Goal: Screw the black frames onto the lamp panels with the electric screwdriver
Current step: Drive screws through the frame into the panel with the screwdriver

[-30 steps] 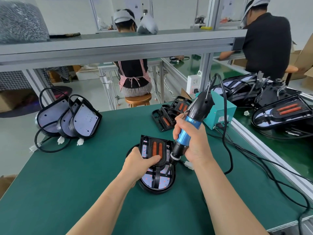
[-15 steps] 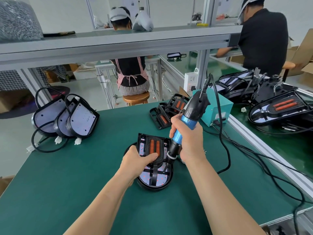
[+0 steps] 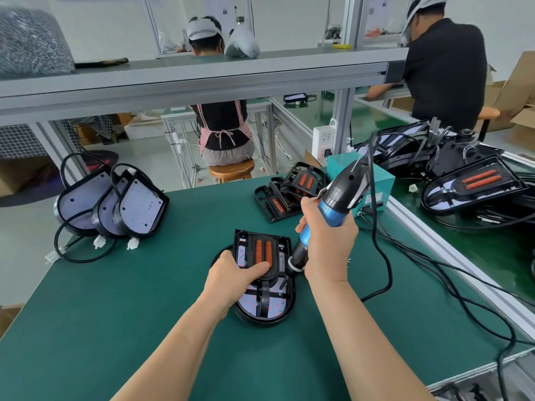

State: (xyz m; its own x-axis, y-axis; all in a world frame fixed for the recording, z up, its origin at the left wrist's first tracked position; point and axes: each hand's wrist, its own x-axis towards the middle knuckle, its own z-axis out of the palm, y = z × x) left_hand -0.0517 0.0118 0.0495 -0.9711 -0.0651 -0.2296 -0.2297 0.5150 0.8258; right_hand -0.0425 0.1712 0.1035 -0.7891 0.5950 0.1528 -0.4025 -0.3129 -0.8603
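A lamp panel (image 3: pixel 270 309) lies flat in the middle of the green table with a black frame (image 3: pixel 262 251) with two orange strips laid on it. My left hand (image 3: pixel 231 279) grips the frame and panel from the left, thumb on top of the frame. My right hand (image 3: pixel 328 244) holds the blue and black electric screwdriver (image 3: pixel 333 205), tilted, with its tip down on the right edge of the frame. The tip itself is partly hidden by the chuck.
Three bare lamp panels (image 3: pixel 115 206) with black cables lean at the table's left. Spare black frames (image 3: pixel 289 192) lie at the back, beside a teal power box (image 3: pixel 379 180). Finished lamps (image 3: pixel 474 186) are piled on the right table. The screwdriver cable (image 3: pixel 385 261) loops right.
The screwdriver and my right hand have shifted slightly up along the frame's right edge. My left hand keeps the same hold on the frame.
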